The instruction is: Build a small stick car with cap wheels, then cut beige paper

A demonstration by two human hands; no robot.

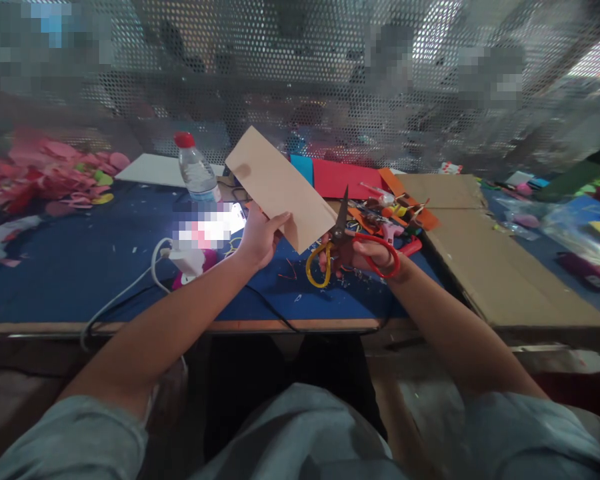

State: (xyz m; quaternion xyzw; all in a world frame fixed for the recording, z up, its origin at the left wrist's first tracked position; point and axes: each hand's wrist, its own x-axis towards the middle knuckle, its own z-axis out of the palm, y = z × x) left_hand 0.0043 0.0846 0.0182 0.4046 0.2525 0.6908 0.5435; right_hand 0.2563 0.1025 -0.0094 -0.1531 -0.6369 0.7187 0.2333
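Note:
My left hand point(261, 235) grips a long rectangular piece of beige foam sheet or card point(277, 183) by its lower edge, thumb on the near face. The piece is tilted, its far end pointing up and left. In my right hand point(363, 255) is a pair of scissors point(339, 233) with one red and one yellow handle loop. Their dark blades point upward beside the piece's lower right corner. Whether the blades touch the piece I cannot tell. Both hands are raised above the blue tabletop point(120, 280).
A red-capped water bottle point(199, 170), a lit phone point(220, 223) and a white charger point(186, 260) with cables lie left. Pink cut pieces point(55, 167) are heaped far left. Red sheet point(343, 179), clutter and brown cardboard point(515, 260) lie right. A perforated metal screen point(290, 87) stands behind.

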